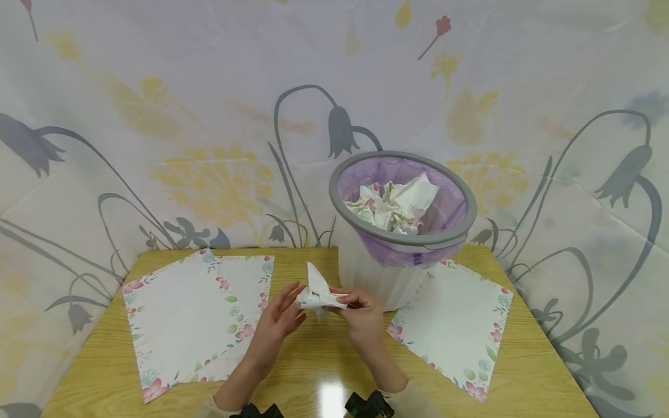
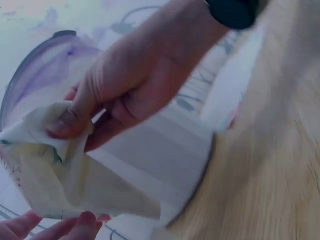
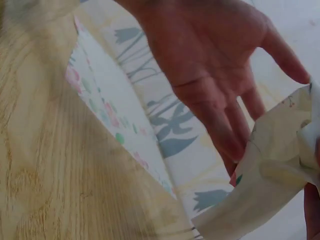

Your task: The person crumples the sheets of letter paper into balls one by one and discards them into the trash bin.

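Held over the table in front of the bin is a partly crumpled sheet of floral-bordered paper [image 1: 320, 297], with one pointed corner sticking up. My right hand [image 1: 364, 318] pinches its right side; in the left wrist view, the right thumb [image 2: 67, 125] presses on the folded paper. On the other side, my left hand [image 1: 276, 319] touches the paper's left edge with fingers spread. The right wrist view shows the left palm [image 3: 210, 60] facing the paper, its fingers fairly straight and fingertips at the paper's edge.
A white bin [image 1: 360, 264] with a grey rim and purple liner [image 1: 449, 200] stands behind the right hand. Crumpled papers [image 1: 399, 200] lie inside it. Two overlapping floral-bordered sheets [image 1: 177, 325] lie at left, another sheet [image 1: 455, 325] at right. A patterned cloth [image 1: 219, 69] hangs behind the table.
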{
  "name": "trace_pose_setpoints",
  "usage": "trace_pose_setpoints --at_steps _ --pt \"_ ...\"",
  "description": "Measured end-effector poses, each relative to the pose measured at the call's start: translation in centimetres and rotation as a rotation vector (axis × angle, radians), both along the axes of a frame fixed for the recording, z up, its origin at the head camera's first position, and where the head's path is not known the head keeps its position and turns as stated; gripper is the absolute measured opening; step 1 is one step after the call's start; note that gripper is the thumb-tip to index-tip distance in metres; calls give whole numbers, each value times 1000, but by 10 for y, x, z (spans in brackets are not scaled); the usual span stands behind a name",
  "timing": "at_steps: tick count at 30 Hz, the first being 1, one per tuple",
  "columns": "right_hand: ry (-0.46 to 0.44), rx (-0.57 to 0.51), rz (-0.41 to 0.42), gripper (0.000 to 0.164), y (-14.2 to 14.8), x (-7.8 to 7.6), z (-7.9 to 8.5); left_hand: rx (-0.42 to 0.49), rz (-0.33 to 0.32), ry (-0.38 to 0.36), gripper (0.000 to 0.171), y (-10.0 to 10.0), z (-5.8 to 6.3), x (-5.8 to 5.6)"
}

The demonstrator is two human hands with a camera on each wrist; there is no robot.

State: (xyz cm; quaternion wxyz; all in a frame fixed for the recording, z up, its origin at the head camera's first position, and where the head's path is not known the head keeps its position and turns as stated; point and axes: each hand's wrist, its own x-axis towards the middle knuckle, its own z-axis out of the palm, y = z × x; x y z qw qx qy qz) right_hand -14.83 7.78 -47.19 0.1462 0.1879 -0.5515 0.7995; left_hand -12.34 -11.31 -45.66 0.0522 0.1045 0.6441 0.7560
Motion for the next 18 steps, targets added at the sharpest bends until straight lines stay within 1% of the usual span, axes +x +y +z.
trace_pose_setpoints --at_steps 3,5,9,11,15,16,18 --pt "58 12 -33 14 -3 1 -2 75 -18 -17 55 4 2 1" --pt "90 17 -45 14 -5 1 -2 96 -26 -7 56 5 2 1" --pt "149 41 -70 16 -7 2 -3 88 -54 37 62 7 0 -1" --pt "158 59 -70 17 -7 3 -4 78 -43 61 66 7 0 -1" --pt "160 88 -71 17 -9 4 -7 68 -23 95 66 7 -2 -3" --pt "152 88 -68 17 -9 4 -8 72 -23 102 67 7 -2 -3" --pt "140 84 -61 16 -9 5 -8 79 -45 125 68 6 -3 -3"
